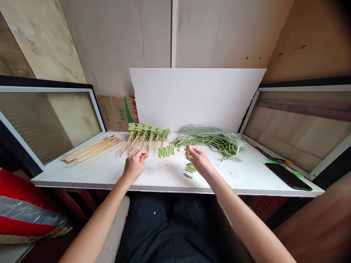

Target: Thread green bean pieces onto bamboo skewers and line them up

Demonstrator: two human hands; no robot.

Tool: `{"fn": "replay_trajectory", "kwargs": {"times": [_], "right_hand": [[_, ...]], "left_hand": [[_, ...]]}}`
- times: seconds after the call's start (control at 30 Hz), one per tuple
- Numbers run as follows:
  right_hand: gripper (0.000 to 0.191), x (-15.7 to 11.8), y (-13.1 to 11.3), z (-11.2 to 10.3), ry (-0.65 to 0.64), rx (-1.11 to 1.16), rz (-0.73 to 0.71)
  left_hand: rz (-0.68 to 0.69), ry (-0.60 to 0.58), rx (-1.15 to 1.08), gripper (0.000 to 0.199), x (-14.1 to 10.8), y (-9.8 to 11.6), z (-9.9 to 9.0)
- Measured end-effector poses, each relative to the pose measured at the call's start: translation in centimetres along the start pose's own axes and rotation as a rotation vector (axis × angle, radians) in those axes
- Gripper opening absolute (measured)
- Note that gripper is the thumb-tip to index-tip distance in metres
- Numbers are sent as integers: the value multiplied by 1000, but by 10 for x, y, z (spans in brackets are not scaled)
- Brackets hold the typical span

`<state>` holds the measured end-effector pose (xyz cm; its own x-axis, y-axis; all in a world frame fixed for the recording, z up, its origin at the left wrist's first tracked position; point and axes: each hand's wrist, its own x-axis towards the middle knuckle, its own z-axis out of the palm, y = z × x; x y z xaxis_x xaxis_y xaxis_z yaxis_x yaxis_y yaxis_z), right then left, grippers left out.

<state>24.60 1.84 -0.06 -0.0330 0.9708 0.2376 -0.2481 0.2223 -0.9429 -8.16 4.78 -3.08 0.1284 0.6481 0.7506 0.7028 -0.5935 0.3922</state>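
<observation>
Well — one loaded skewer (166, 151) in left hand (135, 163)

Glossy clear plastic bag (211, 132), smooth pale wooden skewers (91, 150)

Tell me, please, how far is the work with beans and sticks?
Looks done: the loaded skewers piled behind. In hand: the left hand holds a part-loaded skewer, the right hand a bean piece. Remaining: loose cut pieces, long beans, bare sticks.
</observation>
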Motion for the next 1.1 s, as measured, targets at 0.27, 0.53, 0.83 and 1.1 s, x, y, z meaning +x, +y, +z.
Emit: {"fn": "replay_trajectory", "kwargs": {"times": [0.27,0.53,0.83,1.1], "right_hand": [[40,-4,8,5,-87,166,25],[36,-6,11,9,-108,202,42],[37,-9,9,11,-123,158,76],[38,-8,14,12,-112,176,95]], "left_hand": [[50,60,-45,19,6,28,-14],[109,92,-7,21,6,33,-16],[74,98,18,23,5,36,-16],[72,93,28,25,5,38,-17]]}}
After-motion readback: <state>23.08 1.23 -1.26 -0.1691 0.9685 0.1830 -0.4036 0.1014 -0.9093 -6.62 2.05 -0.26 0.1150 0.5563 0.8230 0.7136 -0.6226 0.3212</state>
